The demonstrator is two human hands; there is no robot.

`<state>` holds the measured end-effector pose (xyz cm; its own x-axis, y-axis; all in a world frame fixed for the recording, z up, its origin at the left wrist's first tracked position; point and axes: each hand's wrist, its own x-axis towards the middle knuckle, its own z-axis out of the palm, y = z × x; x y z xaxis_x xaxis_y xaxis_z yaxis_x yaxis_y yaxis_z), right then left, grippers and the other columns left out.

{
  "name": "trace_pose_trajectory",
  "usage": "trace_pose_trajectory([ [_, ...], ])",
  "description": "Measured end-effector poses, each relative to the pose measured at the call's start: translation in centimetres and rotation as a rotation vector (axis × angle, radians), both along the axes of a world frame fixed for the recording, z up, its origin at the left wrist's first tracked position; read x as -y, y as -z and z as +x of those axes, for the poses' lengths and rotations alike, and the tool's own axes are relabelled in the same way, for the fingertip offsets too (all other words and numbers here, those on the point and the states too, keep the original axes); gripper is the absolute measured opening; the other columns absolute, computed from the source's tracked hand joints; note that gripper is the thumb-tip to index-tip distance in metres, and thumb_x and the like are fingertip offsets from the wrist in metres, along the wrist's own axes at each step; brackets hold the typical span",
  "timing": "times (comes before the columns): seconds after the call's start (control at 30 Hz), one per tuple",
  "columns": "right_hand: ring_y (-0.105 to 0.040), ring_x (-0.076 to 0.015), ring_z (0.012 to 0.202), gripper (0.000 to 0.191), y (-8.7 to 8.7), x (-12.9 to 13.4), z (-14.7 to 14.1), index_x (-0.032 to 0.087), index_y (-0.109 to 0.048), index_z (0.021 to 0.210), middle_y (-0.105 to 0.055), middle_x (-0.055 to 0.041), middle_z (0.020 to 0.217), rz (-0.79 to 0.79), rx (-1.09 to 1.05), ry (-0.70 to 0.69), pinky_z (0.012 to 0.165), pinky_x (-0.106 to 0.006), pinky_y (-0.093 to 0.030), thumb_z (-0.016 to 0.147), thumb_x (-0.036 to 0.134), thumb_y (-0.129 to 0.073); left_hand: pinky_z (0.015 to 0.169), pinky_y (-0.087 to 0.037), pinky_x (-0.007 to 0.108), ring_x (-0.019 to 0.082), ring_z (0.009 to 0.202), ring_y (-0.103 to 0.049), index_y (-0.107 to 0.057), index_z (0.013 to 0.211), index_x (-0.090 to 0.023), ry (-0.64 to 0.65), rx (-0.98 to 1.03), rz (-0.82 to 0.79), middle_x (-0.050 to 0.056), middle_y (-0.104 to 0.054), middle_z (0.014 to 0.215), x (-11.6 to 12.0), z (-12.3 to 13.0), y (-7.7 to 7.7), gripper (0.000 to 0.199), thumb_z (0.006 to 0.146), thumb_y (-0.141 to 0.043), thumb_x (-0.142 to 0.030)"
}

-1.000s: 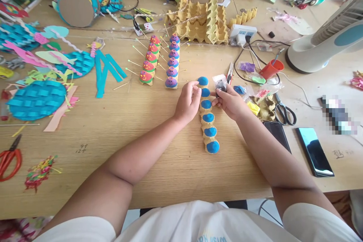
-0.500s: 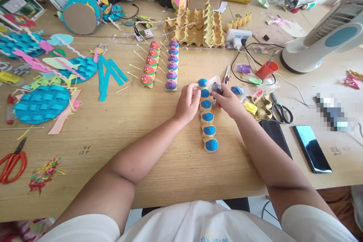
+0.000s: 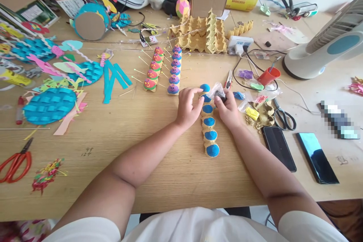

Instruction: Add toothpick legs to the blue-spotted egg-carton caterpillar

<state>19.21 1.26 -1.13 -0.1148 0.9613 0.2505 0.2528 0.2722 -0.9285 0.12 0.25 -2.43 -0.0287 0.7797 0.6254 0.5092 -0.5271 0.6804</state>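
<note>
A strip of egg carton cups (image 3: 209, 121) lies lengthwise before me, each bump capped with blue clay. My left hand (image 3: 189, 107) is at the strip's far end, thumb and forefinger apart, fingertips beside the top blue caps; whether they touch is unclear. Across the strip, my right hand (image 3: 229, 110) grips a small clear plastic bag (image 3: 217, 90) with dark clay in it. Left of my hands stand two finished-looking carton caterpillars, one red and green (image 3: 153, 69) and one purple (image 3: 175, 70), with pins sticking out.
To the right are a utility knife (image 3: 228, 79), yellow clay (image 3: 252, 113), scissors (image 3: 284, 118), a red cup (image 3: 269, 76), two phones and a fan (image 3: 317, 51). Egg trays (image 3: 198, 38) stand behind. Blue woven paper pieces (image 3: 49, 104) and red-handled scissors (image 3: 15, 164) lie left.
My left forefinger has stretched out over the far end of the strip, away from the thumb. The right hand has shifted its grip on the bag. The whole view has moved slightly.
</note>
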Motion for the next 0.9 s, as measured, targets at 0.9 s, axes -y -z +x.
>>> trace_pose_trajectory([
  [0.9,-0.065,-0.0225,0.080,0.055,-1.1,1.0,-0.6,0.027,-0.068,0.099,-0.071,-0.0051,0.087,0.230,0.150,-0.059,0.077,-0.040,-0.057,0.104,0.079,-0.049,0.113,-0.053,0.045,0.023,0.119,-0.069,-0.072,0.108,-0.027,0.084,0.032,0.026,0.007,-0.074,0.116,0.6,-0.4,-0.7,0.030,0.111,-0.055,-0.051],
])
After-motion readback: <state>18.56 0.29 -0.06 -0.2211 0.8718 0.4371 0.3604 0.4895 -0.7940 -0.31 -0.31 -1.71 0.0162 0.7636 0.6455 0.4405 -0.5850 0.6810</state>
